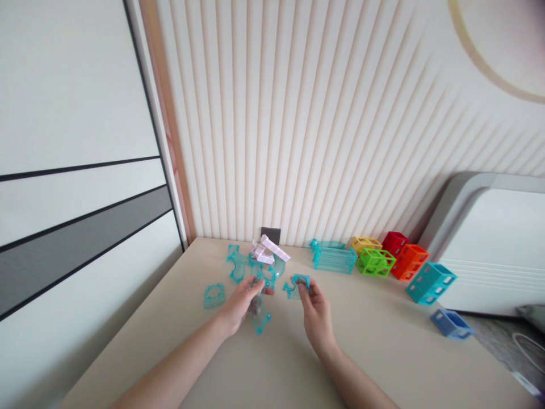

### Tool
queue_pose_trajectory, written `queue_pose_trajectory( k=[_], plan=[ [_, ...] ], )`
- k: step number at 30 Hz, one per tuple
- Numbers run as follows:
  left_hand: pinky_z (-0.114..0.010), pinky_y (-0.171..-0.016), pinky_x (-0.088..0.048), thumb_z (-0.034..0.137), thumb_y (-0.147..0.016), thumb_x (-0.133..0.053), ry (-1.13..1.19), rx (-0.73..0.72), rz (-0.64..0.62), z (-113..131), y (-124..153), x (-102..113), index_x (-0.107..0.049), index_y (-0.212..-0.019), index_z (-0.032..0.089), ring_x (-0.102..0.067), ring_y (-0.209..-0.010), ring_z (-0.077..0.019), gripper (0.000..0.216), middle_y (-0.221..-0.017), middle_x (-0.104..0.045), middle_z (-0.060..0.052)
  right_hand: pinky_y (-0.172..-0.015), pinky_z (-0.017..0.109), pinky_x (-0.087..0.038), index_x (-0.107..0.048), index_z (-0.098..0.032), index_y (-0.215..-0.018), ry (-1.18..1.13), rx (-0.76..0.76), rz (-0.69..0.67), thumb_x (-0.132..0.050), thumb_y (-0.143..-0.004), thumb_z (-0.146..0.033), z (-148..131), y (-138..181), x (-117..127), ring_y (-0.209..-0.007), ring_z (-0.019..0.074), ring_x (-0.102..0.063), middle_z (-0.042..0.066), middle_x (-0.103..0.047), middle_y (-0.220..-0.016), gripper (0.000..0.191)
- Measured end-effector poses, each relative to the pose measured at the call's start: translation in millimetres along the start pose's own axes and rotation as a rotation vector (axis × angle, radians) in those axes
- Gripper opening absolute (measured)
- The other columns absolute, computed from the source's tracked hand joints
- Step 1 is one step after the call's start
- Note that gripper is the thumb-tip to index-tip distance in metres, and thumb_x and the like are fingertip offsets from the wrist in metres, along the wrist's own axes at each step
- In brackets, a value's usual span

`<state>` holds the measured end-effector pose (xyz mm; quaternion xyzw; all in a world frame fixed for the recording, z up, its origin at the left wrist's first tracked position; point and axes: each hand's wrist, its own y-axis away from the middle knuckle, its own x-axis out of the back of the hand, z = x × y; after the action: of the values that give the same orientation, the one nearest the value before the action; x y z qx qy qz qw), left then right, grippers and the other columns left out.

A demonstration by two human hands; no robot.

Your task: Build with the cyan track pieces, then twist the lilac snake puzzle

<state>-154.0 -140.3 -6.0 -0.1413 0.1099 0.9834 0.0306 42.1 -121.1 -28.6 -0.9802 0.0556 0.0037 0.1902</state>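
My left hand (pixel 244 301) is closed on a clear tube piece with teal ends (pixel 260 321), which sticks out below the fingers. Between the thumb and fingers of my right hand (pixel 315 309) is a smaller teal clear piece (pixel 297 286), held a short way to the right of the other. Just beyond my left hand lie a curved clear tube piece (pixel 279 266) and another teal-ended piece (pixel 237 267). A flat teal square with a round hole (pixel 214 296) rests on the table to the left.
Lilac pieces (pixel 270 250) lie near the black wall socket (pixel 276 234). Teal rail-like parts (pixel 335 259) stand by the wall. Farther right are yellow (pixel 366 244), green (pixel 375 262), red (pixel 394 242), orange (pixel 409 261), turquoise (pixel 431 283) and blue (pixel 452 324) open-sided blocks, along the table (pixel 374 341).
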Motion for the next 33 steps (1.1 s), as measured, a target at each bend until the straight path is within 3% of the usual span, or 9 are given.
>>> queue_pose_trajectory(
  k=[3,6,12,16,19,22,28,33],
  plan=[
    [-0.018,-0.042,-0.030,0.054,-0.072,-0.075,-0.036,0.035,-0.016,-3.2,0.0,-2.1,-0.060,-0.093,0.018,-0.042,-0.046,-0.0044,0.044,-0.079,-0.069,0.000,-0.088,0.036,-0.052,-0.062,-0.023,-0.103,0.139,0.267,-0.051,-0.056,-0.096,-0.029,-1.3,6.6,1.0,-0.100,0.0212,-0.068,0.007,-0.074,-0.105,0.012],
    [-0.018,-0.043,-0.034,0.053,-0.069,-0.078,0.001,0.091,-0.069,-9.8,-0.7,-3.9,-0.060,-0.096,0.019,-0.046,-0.046,-0.0056,0.048,-0.074,-0.065,0.003,-0.092,0.037,-0.052,-0.056,-0.027,-0.107,0.175,0.528,-0.153,-0.051,-0.096,-0.014,-6.5,13.3,2.2,-0.109,0.0196,-0.067,0.006,-0.072,-0.114,0.018],
    [-0.025,-0.062,-0.049,0.055,-0.082,-0.067,0.270,0.141,-0.311,-17.6,-0.2,-7.9,-0.065,-0.095,0.015,-0.062,-0.063,-0.0127,0.041,-0.079,-0.068,-0.002,-0.097,0.041,-0.051,-0.053,-0.029,-0.109,0.239,0.728,-0.316,-0.053,-0.091,-0.006,-16.4,16.8,3.3,-0.118,0.0221,-0.063,0.007,-0.072,-0.118,0.030],
    [-0.028,-0.069,-0.052,0.054,-0.089,-0.060,0.360,0.106,-0.389,-12.8,3.3,-11.3,-0.065,-0.111,0.018,-0.066,-0.074,-0.0153,0.043,-0.092,-0.071,-0.006,-0.098,0.040,-0.051,-0.055,-0.028,-0.102,0.312,0.722,-0.373,-0.055,-0.089,-0.007,-13.4,15.8,2.6,-0.121,0.0225,-0.062,0.007,-0.071,-0.120,0.025],
    [-0.026,-0.065,-0.052,0.052,-0.086,-0.065,0.389,0.032,-0.332,-9.4,5.5,-13.6,-0.063,-0.117,0.022,-0.065,-0.074,-0.0143,0.043,-0.100,-0.071,-0.005,-0.104,0.042,-0.047,-0.055,-0.027,-0.105,0.352,0.679,-0.456,-0.055,-0.086,-0.006,-12.3,16.3,3.7,-0.128,0.0228,-0.056,0.009,-0.065,-0.130,0.028],
    [-0.023,-0.060,-0.050,0.048,-0.084,-0.070,0.397,-0.011,-0.273,-7.3,7.6,-15.4,-0.065,-0.108,0.021,-0.065,-0.072,-0.0132,0.037,-0.099,-0.071,-0.004,-0.111,0.044,-0.041,-0.057,-0.026,-0.113,0.400,0.620,-0.547,-0.051,-0.083,-0.004,-16.7,18.4,5.1,-0.138,0.0229,-0.044,0.010,-0.053,-0.144,0.038],
    [-0.025,-0.067,-0.051,0.046,-0.083,-0.072,0.346,-0.106,-0.173,-3.8,8.2,-12.8,-0.064,-0.111,0.023,-0.064,-0.078,-0.0139,0.037,-0.094,-0.070,-0.002,-0.117,0.045,-0.034,-0.050,-0.024,-0.138,0.494,0.475,-0.649,-0.055,-0.088,-0.017,-28.1,23.0,3.0,-0.148,0.0270,-0.025,0.009,-0.021,-0.162,0.050],
    [-0.028,-0.075,-0.052,0.048,-0.085,-0.069,0.263,-0.165,-0.166,-6.7,5.1,-8.1,-0.060,-0.124,0.025,-0.065,-0.091,-0.0177,0.046,-0.106,-0.070,-0.005,-0.115,0.041,-0.036,-0.048,-0.026,-0.143,0.523,0.409,-0.618,-0.053,-0.095,-0.028,-22.1,23.5,1.9,-0.146,0.0266,-0.030,0.008,-0.022,-0.162,0.048]
  ],
)
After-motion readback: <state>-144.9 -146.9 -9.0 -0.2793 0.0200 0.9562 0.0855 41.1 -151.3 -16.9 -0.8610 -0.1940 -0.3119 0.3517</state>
